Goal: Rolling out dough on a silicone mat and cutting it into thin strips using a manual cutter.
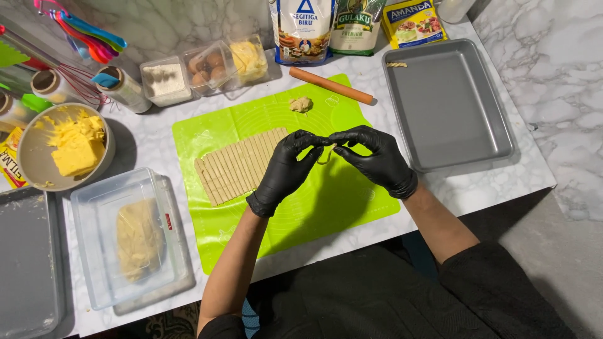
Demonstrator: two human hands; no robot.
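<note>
Both black-gloved hands, the left hand (284, 171) and the right hand (375, 158), pinch a thin pale dough strip (326, 152) between their fingertips above the bright green silicone mat (326, 207), beside the cut dough sheet (239, 164).

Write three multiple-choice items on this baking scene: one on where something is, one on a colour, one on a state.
1. Where does the rolling pin lie?
A. at the far edge of the mat
B. in the grey baking tray
C. in the bowl

2. What colour are the gloves on the two hands?
A. white
B. blue
C. black

3. In what state is the flat dough on the mat?
A. a round ball
B. cut into narrow strips
C. an uncut sheet

Answers:
1. A, the pin rests across the mat's far edge, outside the baking tray.
2. C, the left hand and right hand both wear black gloves.
3. B, parallel cuts divide it, and the hands hold one dough strip between them.
</note>
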